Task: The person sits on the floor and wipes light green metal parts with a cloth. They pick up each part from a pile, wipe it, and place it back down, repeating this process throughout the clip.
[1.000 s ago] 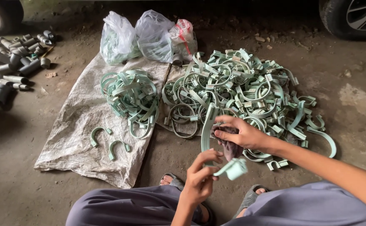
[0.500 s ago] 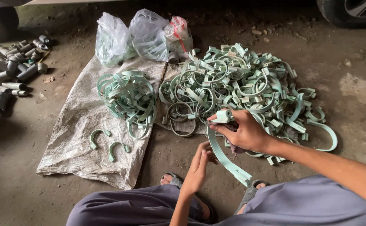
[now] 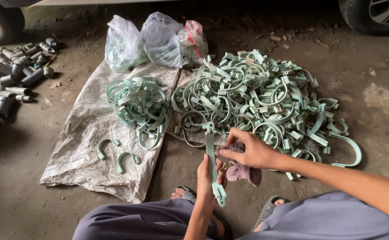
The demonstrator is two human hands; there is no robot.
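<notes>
Pale green plastic, a long curved clamp [image 3: 213,166], stands nearly on end in front of the person's knees, its upper tip near the front of the big heap and its lower end over a sandalled foot. The left hand [image 3: 207,175] has its fingers curled shut around the clamp's middle. The right hand [image 3: 248,151] pinches a pinkish-grey rag [image 3: 243,171] between thumb and fingers; the rag hangs just beside the strip, with the fingertips close to its upper part, though whether cloth and plastic touch cannot be told.

As a judgement: the grip is at one point on a long, springy piece, so a hard rub near the top could lever it out of the fingers, or flick the lower end down onto the toes. The loose tail of the rag could snag on the lugs at the clamp's ends.

Just beyond lies the large tangled pile [image 3: 256,95], whose hooked pieces interlock, so anything dropped into it would be lost among the rest. Left of it, on a woven sack [image 3: 76,155], sit a smaller bundle [image 3: 136,104] and two short curved pieces [image 3: 114,153]. Clear plastic bags [image 3: 154,40] sit at the back, grey pipe fittings [image 3: 12,75] far left, all well apart.
</notes>
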